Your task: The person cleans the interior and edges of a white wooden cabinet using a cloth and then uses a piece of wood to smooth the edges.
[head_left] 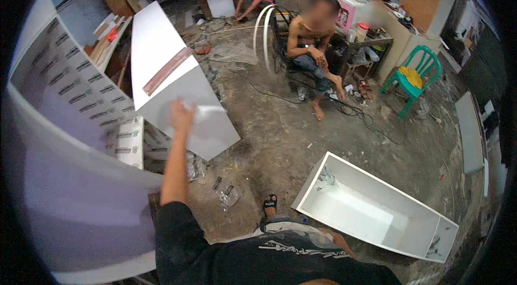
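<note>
Left hand (182,116), blurred: finger state cannot be told; pale panel (212,129) below and around the fingers, contact unclear. Brown strip (168,71), across the panel. Open white box (355,210), scraps (326,178) inside, on bare grey floor (425,162). Green chair (405,87), yellow cloth (411,76) on seat.

Stained grey floor (258,155) carries an open white box (350,212), dark cables (353,111) and a green chair (397,81).

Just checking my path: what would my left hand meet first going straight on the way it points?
Your left hand would probably meet the brown strip across the white panel, though blur makes depth unclear.
</note>
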The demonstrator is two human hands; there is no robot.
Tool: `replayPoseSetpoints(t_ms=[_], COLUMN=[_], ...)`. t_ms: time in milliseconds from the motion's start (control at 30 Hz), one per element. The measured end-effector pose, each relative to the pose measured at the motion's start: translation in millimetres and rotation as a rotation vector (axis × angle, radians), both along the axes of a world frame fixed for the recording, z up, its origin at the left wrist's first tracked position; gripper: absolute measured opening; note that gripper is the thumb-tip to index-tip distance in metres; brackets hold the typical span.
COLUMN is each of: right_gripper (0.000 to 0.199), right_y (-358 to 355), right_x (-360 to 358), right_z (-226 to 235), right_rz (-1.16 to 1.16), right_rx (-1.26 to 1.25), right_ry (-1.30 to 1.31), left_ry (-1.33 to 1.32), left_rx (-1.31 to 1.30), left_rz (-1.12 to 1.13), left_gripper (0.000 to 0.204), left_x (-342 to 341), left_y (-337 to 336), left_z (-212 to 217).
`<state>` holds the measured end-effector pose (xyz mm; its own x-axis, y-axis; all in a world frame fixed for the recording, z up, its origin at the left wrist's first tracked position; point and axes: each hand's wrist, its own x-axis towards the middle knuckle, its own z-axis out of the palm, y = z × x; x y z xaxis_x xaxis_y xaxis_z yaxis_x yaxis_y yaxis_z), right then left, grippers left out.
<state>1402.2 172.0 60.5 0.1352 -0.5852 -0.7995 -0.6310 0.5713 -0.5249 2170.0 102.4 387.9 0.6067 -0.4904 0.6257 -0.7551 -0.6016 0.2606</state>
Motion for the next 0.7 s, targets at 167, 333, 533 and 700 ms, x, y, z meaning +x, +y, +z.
replayPoseSetpoints(t_ms=[167,333,533,700], right_gripper=[0.05,0.051,0.053,0.049], right_y=[26,69,116,92], right_x=[48,41,52,46], right_z=[25,20,-9,26], right_rz=[-0.206,-0.555,-0.836,-0.517], right_rx=[-0.075,-0.099,-0.103,0.0], right_ry=[-0.033,0.132,0.097,0.303], left_ry=[0.038,0.068,0.041,-0.014], left_rx=[-0.048,0.229,0.214,-0.067], left_rz=[0.04,0.129,0.226,0.027], left_gripper=[0.073,0.076,0.091,0.075], left_x=[205,257,237,-22], left_y=[-17,6,-10,-11], left_z=[126,58,54,90])
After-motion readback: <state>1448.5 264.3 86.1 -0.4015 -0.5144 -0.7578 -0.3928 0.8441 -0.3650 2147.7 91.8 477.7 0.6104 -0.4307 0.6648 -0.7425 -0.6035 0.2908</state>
